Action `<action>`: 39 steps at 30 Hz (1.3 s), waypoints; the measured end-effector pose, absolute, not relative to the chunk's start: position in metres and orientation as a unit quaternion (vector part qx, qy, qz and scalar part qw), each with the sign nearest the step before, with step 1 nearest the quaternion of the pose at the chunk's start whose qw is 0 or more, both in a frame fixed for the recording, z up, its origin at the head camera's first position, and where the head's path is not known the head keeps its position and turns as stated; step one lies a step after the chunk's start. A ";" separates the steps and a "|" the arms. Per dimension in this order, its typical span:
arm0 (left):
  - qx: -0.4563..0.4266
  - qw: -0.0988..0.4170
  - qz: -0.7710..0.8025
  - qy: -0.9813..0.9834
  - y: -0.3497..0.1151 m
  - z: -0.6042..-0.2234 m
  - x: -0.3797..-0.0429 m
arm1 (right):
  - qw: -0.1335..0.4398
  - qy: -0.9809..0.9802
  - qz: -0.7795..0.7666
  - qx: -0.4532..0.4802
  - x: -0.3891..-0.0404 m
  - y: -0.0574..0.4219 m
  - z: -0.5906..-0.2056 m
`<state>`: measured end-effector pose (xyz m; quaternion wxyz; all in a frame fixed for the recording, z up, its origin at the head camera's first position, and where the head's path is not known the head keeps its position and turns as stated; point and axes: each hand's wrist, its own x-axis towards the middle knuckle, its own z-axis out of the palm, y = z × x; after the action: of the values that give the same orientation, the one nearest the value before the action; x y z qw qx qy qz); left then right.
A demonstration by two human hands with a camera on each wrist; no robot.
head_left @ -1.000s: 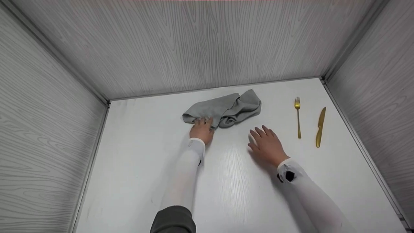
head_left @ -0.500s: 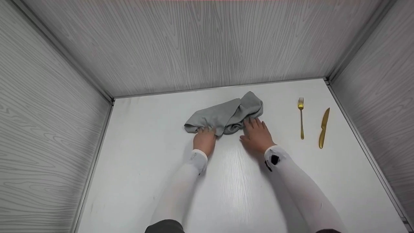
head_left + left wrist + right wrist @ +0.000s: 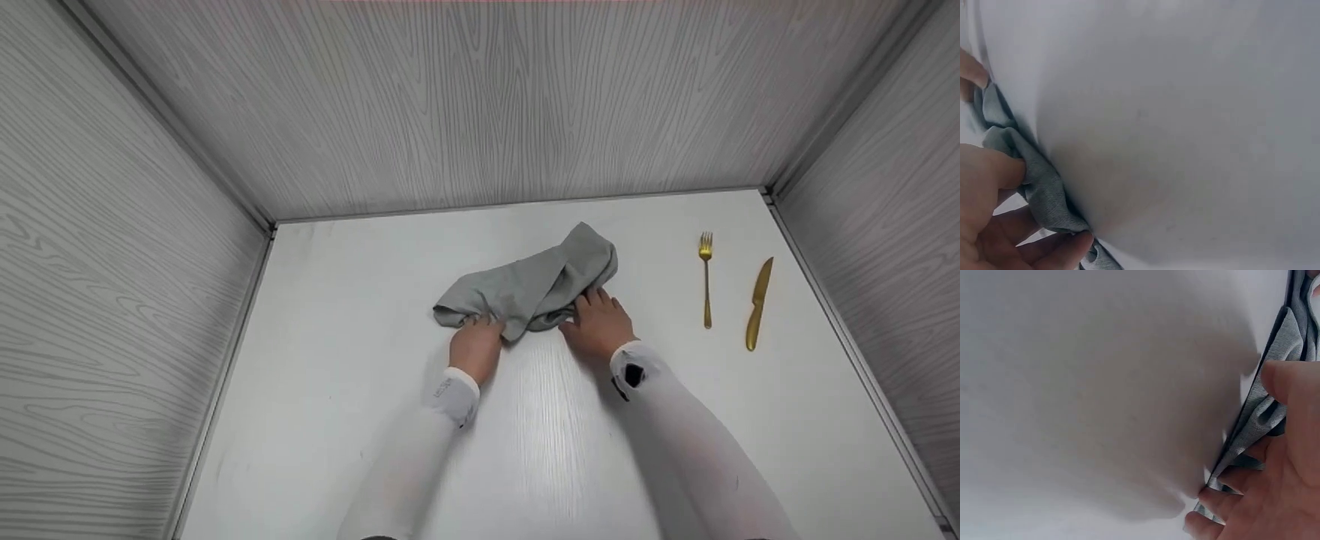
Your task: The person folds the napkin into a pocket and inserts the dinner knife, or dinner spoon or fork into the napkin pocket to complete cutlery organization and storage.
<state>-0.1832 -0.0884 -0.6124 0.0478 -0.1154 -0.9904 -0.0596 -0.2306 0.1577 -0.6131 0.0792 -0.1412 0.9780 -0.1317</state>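
A crumpled grey cloth (image 3: 517, 289) lies on the white table, slanting up to the right in the head view. My left hand (image 3: 477, 348) pinches its near left edge; in the left wrist view the thumb and curled fingers close on the folded cloth (image 3: 1047, 191). At the near right edge, my right hand (image 3: 598, 328) grips the bunched folds. The right wrist view has the thumb over the cloth (image 3: 1261, 422) and the fingers curled at its edge. The cloth's underside is hidden.
To the right of the cloth lie a gold fork (image 3: 706, 277) and, further right, a gold knife (image 3: 759, 306). Grey wood-grain panels stand along the back (image 3: 480, 112), left (image 3: 112, 247) and right (image 3: 885, 187) of the white table (image 3: 315, 360).
My right hand has come leftward onto the cloth and taken hold of it. The cloth has slid toward me along with my left hand. Fork and knife stay put on the table.
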 end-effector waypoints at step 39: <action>0.044 0.041 -0.368 -0.928 -0.184 -0.556 -0.173 | 0.160 0.970 -0.161 -0.082 -0.163 0.247 -0.583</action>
<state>-0.1728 -0.1845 -0.5563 0.0411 0.0443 -0.9278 -0.3680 -0.1632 0.2471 -0.5832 0.1599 -0.0822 0.9704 -0.1610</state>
